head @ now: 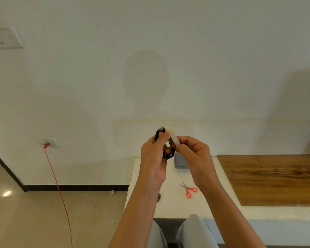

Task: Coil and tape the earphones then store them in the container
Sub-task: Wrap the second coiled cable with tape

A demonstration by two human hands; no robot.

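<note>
Earphones [169, 155] in left grip [154, 154] — right grip [193, 151] pinches tape [174, 139]

- White tabletop [170, 206] filled the lower right, with its far edge against the wall.
- Wooden board [276, 179] lay flat on its right part, covered most of that side and ran out of view at right.
- Grey container [182, 162] sat near the far edge, just left of the board, its upper part hidden.
- Red-handled scissors [189, 189] lay on the bare white area nearer the person, blades pointing up-left, apart from container and board.
- Small dark item [159, 196] lay near the left edge, mostly hidden; couldn't tell what.
- Floor [43, 221] left of the tabletop: red cable [61, 194] trailed across it, small pale scrap [112, 192] by the skirting.
</note>
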